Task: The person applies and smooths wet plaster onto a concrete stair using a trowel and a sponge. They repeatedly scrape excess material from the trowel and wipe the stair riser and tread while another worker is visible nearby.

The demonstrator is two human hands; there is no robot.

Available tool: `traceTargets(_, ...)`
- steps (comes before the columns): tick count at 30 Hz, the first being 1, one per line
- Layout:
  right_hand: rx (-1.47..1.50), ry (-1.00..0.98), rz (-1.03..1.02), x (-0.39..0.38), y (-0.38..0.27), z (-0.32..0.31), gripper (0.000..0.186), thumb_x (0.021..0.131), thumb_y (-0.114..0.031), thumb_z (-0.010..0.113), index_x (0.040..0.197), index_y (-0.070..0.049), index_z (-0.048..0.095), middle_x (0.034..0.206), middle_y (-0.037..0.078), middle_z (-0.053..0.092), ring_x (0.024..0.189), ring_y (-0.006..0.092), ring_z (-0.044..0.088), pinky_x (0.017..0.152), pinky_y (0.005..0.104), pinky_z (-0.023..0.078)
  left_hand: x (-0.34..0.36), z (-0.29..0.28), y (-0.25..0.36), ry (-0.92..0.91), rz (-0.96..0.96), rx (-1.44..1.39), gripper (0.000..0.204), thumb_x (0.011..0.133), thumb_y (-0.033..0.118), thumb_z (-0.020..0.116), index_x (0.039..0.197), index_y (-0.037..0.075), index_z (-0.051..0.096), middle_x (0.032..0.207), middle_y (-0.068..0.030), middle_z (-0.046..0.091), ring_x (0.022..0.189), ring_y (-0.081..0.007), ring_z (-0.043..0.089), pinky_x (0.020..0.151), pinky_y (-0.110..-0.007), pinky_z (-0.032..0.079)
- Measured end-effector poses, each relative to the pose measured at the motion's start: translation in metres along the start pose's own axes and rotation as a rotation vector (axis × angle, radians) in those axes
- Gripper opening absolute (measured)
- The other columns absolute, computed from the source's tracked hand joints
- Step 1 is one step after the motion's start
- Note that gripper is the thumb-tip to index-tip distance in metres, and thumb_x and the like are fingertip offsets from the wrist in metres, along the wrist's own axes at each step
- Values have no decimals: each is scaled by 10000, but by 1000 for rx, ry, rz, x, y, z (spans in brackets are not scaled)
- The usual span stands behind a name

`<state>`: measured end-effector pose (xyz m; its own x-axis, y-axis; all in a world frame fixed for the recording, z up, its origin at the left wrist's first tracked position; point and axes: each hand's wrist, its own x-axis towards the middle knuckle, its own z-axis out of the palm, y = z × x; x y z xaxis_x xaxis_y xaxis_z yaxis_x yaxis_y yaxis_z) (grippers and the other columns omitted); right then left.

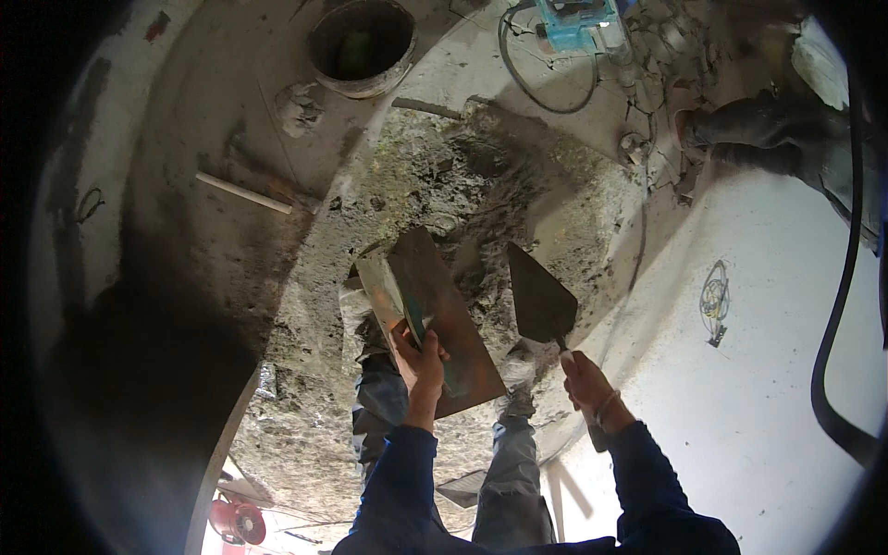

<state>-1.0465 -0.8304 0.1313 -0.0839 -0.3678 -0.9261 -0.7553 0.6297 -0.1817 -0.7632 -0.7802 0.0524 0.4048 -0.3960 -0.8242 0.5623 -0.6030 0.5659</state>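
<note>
My left hand [422,365] is wrapped around the handle of a plastering trowel [453,324], a wide rectangular metal plate tilted in front of my legs. In my right hand [589,384] is the handle of a brick trowel [541,301]. Its dark, tapering blade points away from me, apart from the plastering trowel. Both tools are over a floor patch of rough, wet-looking mortar [435,176], which is lumpy and darker toward the far side. My trousers and feet are below the two tools, the feet partly hidden.
A round bucket [375,90] stands at the far left, with a pale stick [242,192] nearer. A teal power tool [569,35] with a cable lies at the far right. Another person's legs [772,129] are at right. Coiled wires [714,301] come out of the white wall [786,398].
</note>
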Motion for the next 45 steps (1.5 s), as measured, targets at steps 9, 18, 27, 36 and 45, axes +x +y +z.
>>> traceTargets(9,64,76,-63,-32,-83,-8,227,994,-257,489,1110,-62,488,671,123,595,559,276,599,519,377,499,1,1,1,-245,-11,-33,562,975,385,575,1431,95,422,989,-49,591,748,-110,514,663,-319,491)
traceTargets(18,-55,-3,-419,-7,-197,34,282,966,-235,535,1149,-23,506,775,209,652,733,408,653,605,467,481,-2,-7,30,-378,16,-21,760,933,675,406,1232,6,607,1085,-103,617,850,-156,551,795,-340,484)
traceTargets(27,-489,4,-757,10,-238,95,330,877,-127,546,1135,59,456,933,282,604,819,476,612,703,525,505,17,-9,35,-273,49,-168,774,913,707,411,1107,-5,643,993,-92,621,884,-197,538,851,-381,416)
traceTargets(36,604,-352,-576,35,-336,72,284,990,-223,516,1154,-19,405,928,94,584,593,141,568,489,298,494,43,-18,59,-226,44,-243,796,899,724,421,1087,-10,665,1052,-94,629,889,-192,540,820,-365,457)
traceTargets(45,884,-769,-96,154,-524,-23,334,932,-209,466,1069,95,496,901,183,608,684,247,640,565,339,579,50,-20,75,-184,-115,-278,697,878,670,543,1105,17,632,1106,-83,593,894,-180,529,810,-366,460)
